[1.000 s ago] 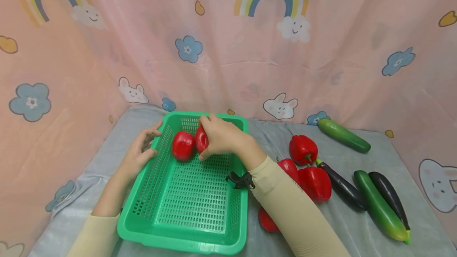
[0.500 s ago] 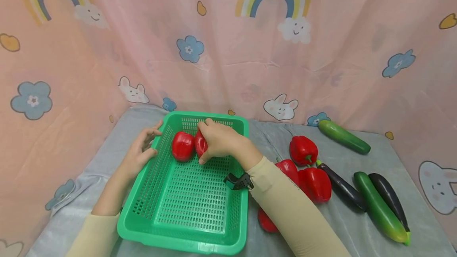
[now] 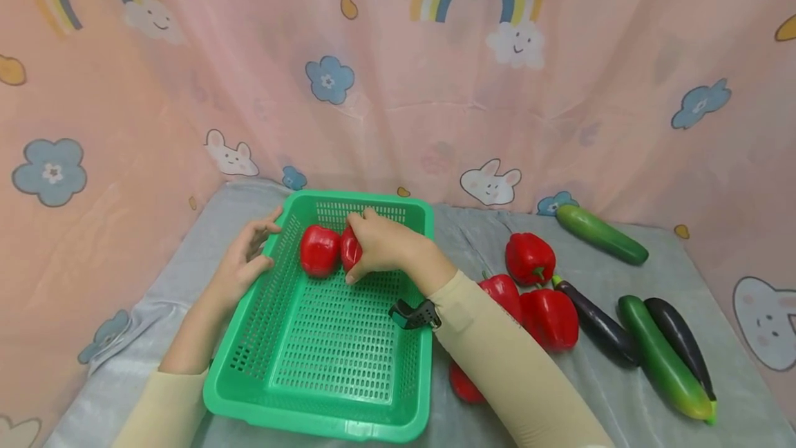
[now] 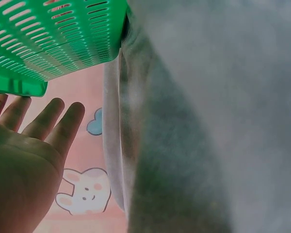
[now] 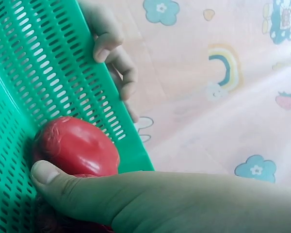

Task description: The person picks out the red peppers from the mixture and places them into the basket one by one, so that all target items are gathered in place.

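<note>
In the head view my right hand [image 3: 388, 246] reaches into a green plastic basket [image 3: 317, 424] and grips a red bell pepper [image 3: 351, 250] near the basket floor. A second red bell pepper [image 3: 320, 252] sits just left of it, side by side. Most of the gripped pepper is hidden behind the hand; in the right wrist view only a dark red part [image 5: 63, 221] shows below the thumb. My left hand [image 3: 241, 267] is at the basket's left rim, its fingertips touching it. The left wrist view shows that hand's fingers [image 4: 65, 126] extended under the rim.
Right of the basket, several red bell peppers [image 3: 548, 320] lie on the grey cloth [image 3: 472, 240], partly behind the right forearm. Farther right lie two eggplants [image 3: 600, 323] and two green zucchini-like vegetables [image 3: 602, 234]. A pink patterned curtain [image 3: 398, 137] closes the back.
My right hand has lowered slightly with the bell pepper, close against the other one. The left hand stays at the rim. The view shifts a little.
</note>
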`<state>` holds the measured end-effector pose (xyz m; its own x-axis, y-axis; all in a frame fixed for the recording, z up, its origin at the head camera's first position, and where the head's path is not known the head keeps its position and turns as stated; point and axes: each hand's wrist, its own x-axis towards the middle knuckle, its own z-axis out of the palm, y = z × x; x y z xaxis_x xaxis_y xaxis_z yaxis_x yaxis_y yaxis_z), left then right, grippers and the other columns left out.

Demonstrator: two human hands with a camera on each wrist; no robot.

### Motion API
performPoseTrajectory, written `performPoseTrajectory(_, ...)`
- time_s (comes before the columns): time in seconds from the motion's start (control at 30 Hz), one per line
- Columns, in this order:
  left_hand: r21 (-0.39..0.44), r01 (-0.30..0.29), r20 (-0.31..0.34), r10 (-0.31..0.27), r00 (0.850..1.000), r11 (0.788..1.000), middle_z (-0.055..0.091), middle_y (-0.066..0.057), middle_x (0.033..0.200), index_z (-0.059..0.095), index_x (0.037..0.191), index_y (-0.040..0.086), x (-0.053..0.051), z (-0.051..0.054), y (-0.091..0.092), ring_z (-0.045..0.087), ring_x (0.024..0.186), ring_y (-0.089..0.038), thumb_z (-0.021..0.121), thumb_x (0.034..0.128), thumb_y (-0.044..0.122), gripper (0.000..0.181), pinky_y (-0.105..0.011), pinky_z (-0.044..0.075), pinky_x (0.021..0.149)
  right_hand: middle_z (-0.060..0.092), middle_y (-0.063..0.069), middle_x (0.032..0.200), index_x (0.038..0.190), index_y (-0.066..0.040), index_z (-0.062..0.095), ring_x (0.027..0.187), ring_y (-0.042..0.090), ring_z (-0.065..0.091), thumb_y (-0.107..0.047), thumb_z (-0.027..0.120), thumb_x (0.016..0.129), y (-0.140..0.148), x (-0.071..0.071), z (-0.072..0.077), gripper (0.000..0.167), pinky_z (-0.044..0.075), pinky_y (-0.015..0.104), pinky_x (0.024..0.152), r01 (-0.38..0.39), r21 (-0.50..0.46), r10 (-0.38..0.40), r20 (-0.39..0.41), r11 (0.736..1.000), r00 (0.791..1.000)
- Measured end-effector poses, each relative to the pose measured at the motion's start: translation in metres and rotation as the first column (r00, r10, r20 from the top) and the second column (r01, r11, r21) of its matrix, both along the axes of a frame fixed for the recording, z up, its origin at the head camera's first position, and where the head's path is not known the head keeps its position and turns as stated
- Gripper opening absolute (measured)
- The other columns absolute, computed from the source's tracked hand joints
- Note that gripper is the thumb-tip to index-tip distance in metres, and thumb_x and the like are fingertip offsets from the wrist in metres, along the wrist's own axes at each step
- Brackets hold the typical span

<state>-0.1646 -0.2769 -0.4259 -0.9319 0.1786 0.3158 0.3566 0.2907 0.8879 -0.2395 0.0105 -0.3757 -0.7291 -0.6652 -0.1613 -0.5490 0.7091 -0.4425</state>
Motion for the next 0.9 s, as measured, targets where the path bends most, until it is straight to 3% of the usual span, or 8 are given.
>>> performPoseTrajectory(0.07, 0.007, 0.003, 0.004, -0.004, 1.0, 1.0, 0.035, -0.016, 0.176, 0.051, 0.133, -0.01, 0.0, 0.0001, 0.0004, 0.033, 0.157, -0.052, 0.052, 0.087, -0.013, 0.046, -0.077, 0.022, 0.121, 0.055, 0.013, 0.136, 0.154, -0.007, 0.048, 0.119, 0.025, 0.061, -0.043, 0.099, 0.078, 0.0, -0.0007, -0.0011, 0.097, 0.06, 0.038, 0.092, 0.001, 0.001, -0.001, -0.006, 1.0, 1.0)
performPoseTrajectory(0.6, 0.011, 0.016, 0.028, -0.017, 0.999, 1.0, 0.032, -0.016, 0.177, 0.05, 0.135, -0.009, -0.0023, 0.0038, 0.0032, 0.028, 0.158, -0.054, 0.051, 0.089, -0.014, 0.046, -0.077, 0.019, 0.123, 0.05, 0.016, 0.148, 0.167, -0.011, 0.041, 0.128, 0.027, 0.057, -0.045, 0.095, 0.082, 0.0035, 0.0013, 0.0036, 0.105, 0.06, 0.043, 0.096, 0.038, 0.036, -0.038, -0.003, 0.999, 0.999)
performPoseTrajectory(0.9, -0.006, 0.023, -0.003, -0.023, 1.0, 1.0, 0.033, -0.021, 0.175, 0.05, 0.133, -0.01, -0.0037, 0.0032, 0.0022, 0.025, 0.158, -0.058, 0.05, 0.0877, -0.016, 0.045, -0.079, 0.015, 0.123, 0.052, 0.015, 0.145, 0.166, -0.011, 0.043, 0.127, 0.026, 0.058, -0.045, 0.094, 0.083, 0.004, -0.0004, 0.0024, 0.103, 0.059, 0.041, 0.097, 0.024, 0.02, -0.024, -0.007, 1.0, 1.0)
